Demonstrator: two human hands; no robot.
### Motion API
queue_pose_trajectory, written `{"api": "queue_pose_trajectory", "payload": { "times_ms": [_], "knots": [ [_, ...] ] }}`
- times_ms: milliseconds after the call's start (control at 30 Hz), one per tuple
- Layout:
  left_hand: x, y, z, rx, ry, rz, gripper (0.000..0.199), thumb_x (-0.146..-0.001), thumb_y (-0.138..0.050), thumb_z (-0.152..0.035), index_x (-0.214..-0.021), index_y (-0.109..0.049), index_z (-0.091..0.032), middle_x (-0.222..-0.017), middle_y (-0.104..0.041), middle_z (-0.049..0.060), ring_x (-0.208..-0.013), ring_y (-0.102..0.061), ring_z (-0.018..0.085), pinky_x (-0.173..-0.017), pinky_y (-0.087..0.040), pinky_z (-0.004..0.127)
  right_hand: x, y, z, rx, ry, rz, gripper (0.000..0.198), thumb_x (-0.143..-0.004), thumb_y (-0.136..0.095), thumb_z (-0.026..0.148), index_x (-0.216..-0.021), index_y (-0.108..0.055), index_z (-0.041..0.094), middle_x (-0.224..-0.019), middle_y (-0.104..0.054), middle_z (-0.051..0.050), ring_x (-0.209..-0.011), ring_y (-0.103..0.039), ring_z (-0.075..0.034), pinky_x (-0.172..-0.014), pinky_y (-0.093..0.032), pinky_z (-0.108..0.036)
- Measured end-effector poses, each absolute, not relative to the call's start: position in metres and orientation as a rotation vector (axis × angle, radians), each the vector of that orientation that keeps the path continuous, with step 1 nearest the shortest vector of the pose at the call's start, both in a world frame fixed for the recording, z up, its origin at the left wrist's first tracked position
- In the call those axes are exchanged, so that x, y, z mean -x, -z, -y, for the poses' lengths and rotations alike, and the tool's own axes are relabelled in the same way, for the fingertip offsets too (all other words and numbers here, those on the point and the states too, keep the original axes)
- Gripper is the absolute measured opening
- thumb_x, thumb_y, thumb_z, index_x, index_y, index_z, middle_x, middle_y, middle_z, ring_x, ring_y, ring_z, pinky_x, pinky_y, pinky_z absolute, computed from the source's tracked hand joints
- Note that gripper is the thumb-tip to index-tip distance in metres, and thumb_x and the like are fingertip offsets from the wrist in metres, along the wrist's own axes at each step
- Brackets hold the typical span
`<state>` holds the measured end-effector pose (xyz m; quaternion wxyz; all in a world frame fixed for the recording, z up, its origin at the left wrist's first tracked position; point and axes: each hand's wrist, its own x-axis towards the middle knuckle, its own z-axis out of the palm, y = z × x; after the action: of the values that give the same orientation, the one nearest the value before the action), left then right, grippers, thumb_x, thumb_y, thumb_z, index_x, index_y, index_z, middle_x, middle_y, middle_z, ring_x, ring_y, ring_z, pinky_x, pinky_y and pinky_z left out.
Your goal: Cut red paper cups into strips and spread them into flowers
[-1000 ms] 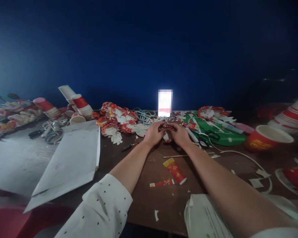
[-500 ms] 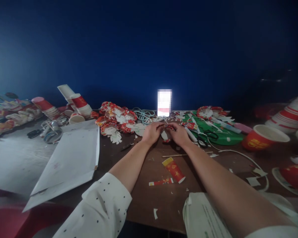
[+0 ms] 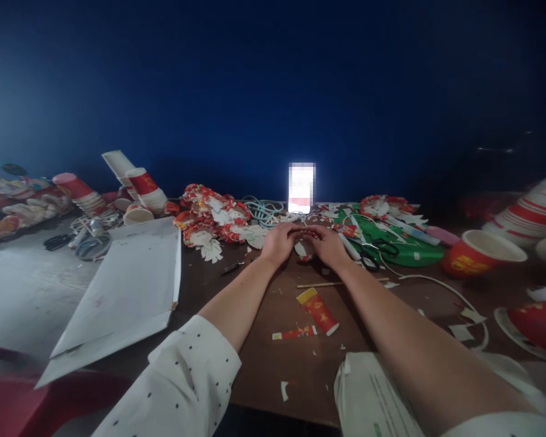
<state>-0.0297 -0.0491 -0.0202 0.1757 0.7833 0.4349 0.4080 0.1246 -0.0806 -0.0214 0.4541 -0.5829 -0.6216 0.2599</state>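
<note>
My left hand (image 3: 278, 244) and my right hand (image 3: 326, 246) meet near the far side of the brown table, fingers pinched together. Between them is a small red-and-white paper craft piece (image 3: 304, 250), partly covered by the fingers. Left of my hands lie several red-and-white paper cutouts (image 3: 216, 212) in a heap. Just right of my right hand is a pair of black-handled scissors (image 3: 382, 249) on a green sheet (image 3: 418, 256). Nearer to me lie a red-and-yellow paper piece (image 3: 318, 311), a narrow red strip (image 3: 295, 333) and a thin wooden stick (image 3: 318, 284).
A bright phone screen (image 3: 301, 188) stands against the blue wall. Paper cups (image 3: 148, 189) are stacked at left, near a white folded board (image 3: 127, 282). To the right are a red cup (image 3: 473, 258), a white cable (image 3: 450, 285) and a pale bag (image 3: 368, 388).
Both hands stay in nearly the same place, with the fingers shifting slightly around the paper piece. The view has turned a little; the table things have not moved.
</note>
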Motion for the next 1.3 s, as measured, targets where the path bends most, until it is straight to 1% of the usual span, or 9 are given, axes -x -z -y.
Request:
{"api": "queue_pose_trajectory", "payload": {
  "times_ms": [67,133,333,600,733,867,1000,1133,1300],
  "knots": [
    [0.030,0.020,0.049,-2.229,-1.159,-1.222,0.016,-0.082,-0.062,-0.021,-0.093,-0.073,-0.017,-0.093,-0.072,0.005,-0.092,-0.063,0.018,-0.086,-0.048,0.028,-0.125,0.023,0.080,1.477,-0.656,1.516,0.023,-0.079,-0.062,0.027,-0.098,-0.071,0.019,-0.089,-0.073,-0.004,-0.078,-0.066,-0.018,-0.072,-0.052,-0.030],
    [0.030,0.021,0.049,-2.239,-1.153,-1.187,0.016,-0.083,-0.061,-0.020,-0.094,-0.073,-0.018,-0.094,-0.072,0.004,-0.093,-0.063,0.017,-0.086,-0.048,0.028,-0.126,0.024,0.079,1.502,-0.649,1.507,0.023,-0.079,-0.062,0.027,-0.098,-0.071,0.019,-0.087,-0.073,-0.003,-0.075,-0.066,-0.017,-0.068,-0.051,-0.029],
    [0.031,0.023,0.048,-2.285,-1.145,-1.094,0.023,-0.083,-0.059,-0.018,-0.103,-0.071,-0.021,-0.101,-0.072,0.004,-0.096,-0.064,0.016,-0.089,-0.047,0.027,-0.127,0.024,0.078,1.535,-0.572,1.505,0.021,-0.080,-0.062,0.025,-0.098,-0.071,0.019,-0.092,-0.073,-0.004,-0.082,-0.067,-0.017,-0.077,-0.052,-0.030],
    [0.030,0.027,0.045,-2.339,-1.237,-1.076,0.015,-0.082,-0.061,-0.016,-0.092,-0.072,-0.019,-0.092,-0.072,0.004,-0.092,-0.063,0.016,-0.087,-0.048,0.028,-0.124,0.015,0.083,1.538,-0.652,1.546,0.026,-0.080,-0.061,0.021,-0.104,-0.071,0.021,-0.091,-0.074,-0.002,-0.077,-0.067,-0.016,-0.070,-0.052,-0.026],
    [0.030,0.028,0.044,-2.380,-1.214,-1.079,0.014,-0.081,-0.061,-0.015,-0.089,-0.071,-0.019,-0.090,-0.072,0.004,-0.090,-0.063,0.017,-0.086,-0.049,0.029,-0.124,0.014,0.083,1.549,-0.638,1.549,0.021,-0.081,-0.062,0.023,-0.100,-0.072,0.020,-0.090,-0.074,-0.002,-0.076,-0.066,-0.016,-0.070,-0.052,-0.026],
    [0.029,0.027,0.046,-2.335,-1.183,-1.057,0.021,-0.082,-0.059,-0.014,-0.099,-0.071,-0.019,-0.100,-0.072,0.005,-0.097,-0.064,0.017,-0.091,-0.048,0.030,-0.124,0.014,0.083,1.576,-0.601,1.515,0.021,-0.081,-0.063,0.026,-0.098,-0.072,0.019,-0.092,-0.073,-0.004,-0.081,-0.067,-0.017,-0.073,-0.051,-0.026],
    [0.029,0.024,0.047,-2.100,-1.193,-1.178,0.030,-0.086,-0.055,-0.020,-0.113,-0.066,-0.017,-0.111,-0.071,0.008,-0.102,-0.065,0.018,-0.093,-0.048,0.029,-0.123,0.016,0.082,1.583,-0.595,1.460,0.024,-0.081,-0.062,0.032,-0.098,-0.071,0.018,-0.090,-0.074,-0.005,-0.077,-0.067,-0.018,-0.070,-0.052,-0.027],
    [0.029,0.021,0.047,-2.065,-1.137,-1.229,0.028,-0.087,-0.054,-0.024,-0.110,-0.069,-0.018,-0.111,-0.071,0.007,-0.106,-0.064,0.019,-0.096,-0.047,0.031,-0.125,0.019,0.080,1.554,-0.567,1.437,0.024,-0.081,-0.061,0.033,-0.097,-0.071,0.018,-0.091,-0.074,-0.005,-0.078,-0.067,-0.018,-0.072,-0.052,-0.028],
    [0.029,0.023,0.046,-2.131,-1.065,-1.133,0.028,-0.083,-0.060,-0.022,-0.109,-0.070,-0.020,-0.111,-0.072,0.005,-0.105,-0.065,0.019,-0.095,-0.047,0.030,-0.126,0.020,0.079,1.531,-0.558,1.410,0.023,-0.081,-0.063,0.034,-0.094,-0.071,0.018,-0.092,-0.073,-0.005,-0.080,-0.067,-0.018,-0.074,-0.053,-0.030]
  ]
}}
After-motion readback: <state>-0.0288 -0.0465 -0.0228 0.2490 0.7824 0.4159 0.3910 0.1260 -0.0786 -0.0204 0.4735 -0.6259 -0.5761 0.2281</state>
